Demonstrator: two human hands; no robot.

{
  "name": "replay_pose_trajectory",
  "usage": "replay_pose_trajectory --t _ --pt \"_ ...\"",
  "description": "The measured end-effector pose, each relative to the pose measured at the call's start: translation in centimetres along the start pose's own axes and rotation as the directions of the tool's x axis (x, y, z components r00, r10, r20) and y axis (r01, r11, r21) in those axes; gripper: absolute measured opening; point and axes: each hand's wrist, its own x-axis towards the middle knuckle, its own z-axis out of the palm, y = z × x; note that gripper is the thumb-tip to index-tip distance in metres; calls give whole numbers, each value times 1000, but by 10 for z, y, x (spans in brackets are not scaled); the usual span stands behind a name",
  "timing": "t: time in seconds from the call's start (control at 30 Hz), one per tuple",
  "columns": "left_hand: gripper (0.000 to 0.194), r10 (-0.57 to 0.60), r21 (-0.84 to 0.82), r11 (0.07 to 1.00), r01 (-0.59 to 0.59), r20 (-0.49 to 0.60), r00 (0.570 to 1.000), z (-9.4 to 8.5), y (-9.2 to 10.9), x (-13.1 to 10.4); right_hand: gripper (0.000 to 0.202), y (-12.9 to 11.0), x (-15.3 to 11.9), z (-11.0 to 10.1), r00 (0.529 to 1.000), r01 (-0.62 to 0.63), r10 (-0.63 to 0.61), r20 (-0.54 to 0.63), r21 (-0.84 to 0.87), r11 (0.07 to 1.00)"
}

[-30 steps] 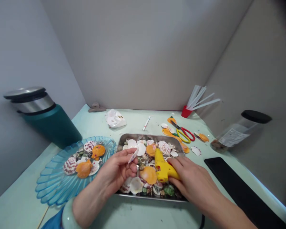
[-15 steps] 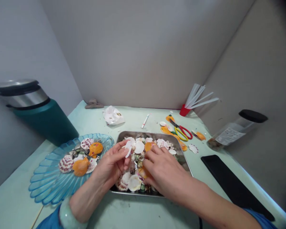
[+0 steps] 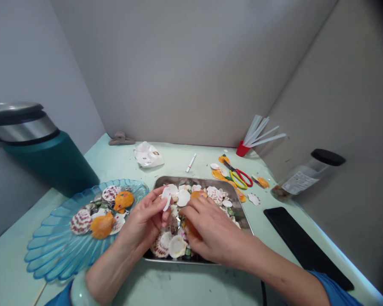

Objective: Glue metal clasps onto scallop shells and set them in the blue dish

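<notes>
My left hand (image 3: 143, 223) pinches a thin white seashell (image 3: 166, 199) between thumb and fingers, over the left side of a metal tray (image 3: 242, 207). Heaped in the tray are white, orange, purple-speckled and small greenish shells. My right hand (image 3: 212, 227) reaches down into the pile with its fingers curled by an orange shell (image 3: 191, 229). Its fingertips are partly hidden, so what they grip cannot be seen. On the left, a blue scalloped plate (image 3: 47, 244) bears several shells, among them an orange scallop shell (image 3: 102, 225) and a purple-striped one (image 3: 81, 221).
A teal bottle (image 3: 54, 161) stands behind the plate. Behind the tray are a crumpled white packet (image 3: 147, 155), a marker (image 3: 191, 163), scissors (image 3: 239, 176) among loose shells, and a red cup (image 3: 243, 149) of white sticks. At right are a clear jar (image 3: 298, 182) and a black slab (image 3: 306, 246).
The view has shifted a little, moving the whole scene slightly left. My right hand has moved slightly left among the shells; my left hand still holds the white seashell.
</notes>
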Motion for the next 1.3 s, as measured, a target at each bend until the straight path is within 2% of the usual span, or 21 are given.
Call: replay_pose_trajectory --t 0.1,0.2,0.37,0.47,0.57,0.7,0.8,0.93,1.1,1.3 --pt "35 7 3 1000 -7 -18 1000 0 -1 0 20 9 2 -15 993 -47 52 -107 44 998" --pt "36 5 69 998 -2 -41 999 1 -4 0 19 32 2 -32 951 -154 169 -260 78 985" --pt "39 16 252 968 -8 -28 999 2 -14 -1 24 85 1 -40 904 -315 288 -315 -38 948" --pt "44 40 306 952 -31 -22 999 1 -17 -1 28 103 3 -38 894 -363 309 -324 -120 924" --pt "49 31 324 946 -16 -42 999 1 -17 -1 32 100 6 -34 915 -347 293 -278 -168 923" --pt "49 52 279 960 -28 -82 995 3 -16 -2 15 86 11 -21 964 -265 255 -77 -190 945" --pt "46 62 246 969 -34 -107 992 5 -15 -4 13 82 16 -9 963 -250 266 48 -218 944" --pt "44 63 237 971 -27 -146 987 7 -14 -6 16 84 21 -2 939 -278 320 127 -267 923" --pt "38 119 235 968 -82 -148 982 9 -10 -7 16 83 22 -5 920 -312 361 150 -276 909" --pt "39 218 252 953 -169 -179 960 7 -11 -7 21 67 4 -23 926 -358 375 37 -223 907"
